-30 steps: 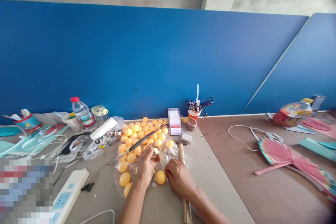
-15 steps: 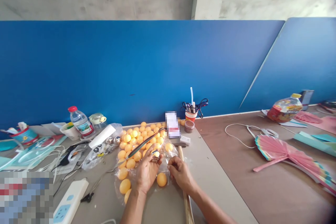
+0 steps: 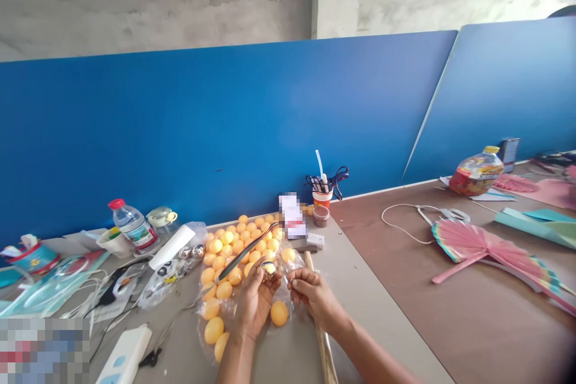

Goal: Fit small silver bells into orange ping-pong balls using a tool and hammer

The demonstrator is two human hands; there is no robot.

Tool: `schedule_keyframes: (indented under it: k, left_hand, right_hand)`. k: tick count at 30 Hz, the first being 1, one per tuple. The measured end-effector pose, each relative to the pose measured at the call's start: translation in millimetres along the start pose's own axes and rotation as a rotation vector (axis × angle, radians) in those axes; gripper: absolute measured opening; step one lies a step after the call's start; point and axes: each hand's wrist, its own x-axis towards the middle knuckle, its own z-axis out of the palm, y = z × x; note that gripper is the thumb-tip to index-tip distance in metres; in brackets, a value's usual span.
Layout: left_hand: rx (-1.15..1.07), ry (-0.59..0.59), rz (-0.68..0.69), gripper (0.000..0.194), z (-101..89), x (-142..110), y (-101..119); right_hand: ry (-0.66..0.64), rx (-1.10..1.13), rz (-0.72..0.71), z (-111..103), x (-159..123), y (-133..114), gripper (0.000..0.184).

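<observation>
My left hand (image 3: pixel 252 307) is closed around a small shiny metallic ball (image 3: pixel 269 270), palm turned up. My right hand (image 3: pixel 315 295) is just to its right, thumb and forefinger pinched together. Whatever is between those fingertips is too small to make out. Around and behind the hands, many orange balls (image 3: pixel 214 331) lie on clear plastic; a single orange ball (image 3: pixel 279 313) sits between my wrists. A long, thin, dark-handled tool (image 3: pixel 240 257) rests across the balls. Two more shiny balls (image 3: pixel 198 251) lie at the left, beside a white roll (image 3: pixel 171 246).
A power strip (image 3: pixel 126 355) and tangled cables stand at left, near a red-capped bottle (image 3: pixel 135 227). A cup of pens (image 3: pixel 322 197) and a small round tub (image 3: pixel 321 216) are at the back. A pink paper fan (image 3: pixel 490 252) lies right. A blue partition (image 3: pixel 234 120) closes the far side.
The camera view has tilted and shifted slightly. My left hand still holds the shiny ball, which shows a lighter side now; my right fingertips stay pinched close beside it.
</observation>
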Motion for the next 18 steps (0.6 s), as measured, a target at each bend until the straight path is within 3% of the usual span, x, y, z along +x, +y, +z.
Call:
schedule_keyframes:
  k: [11,18]
  left_hand:
    - [0.165,-0.047,0.003,0.037,5.3,-1.0,-10.8]
    - [0.228,-0.085,-0.017,0.041,8.0,-3.5,-16.2]
  right_hand:
    - [0.050,-0.015,-0.058,-0.8,3.8,4.1,0.024]
    - [0.058,-0.059,-0.051,-3.8,8.0,6.9,0.025]
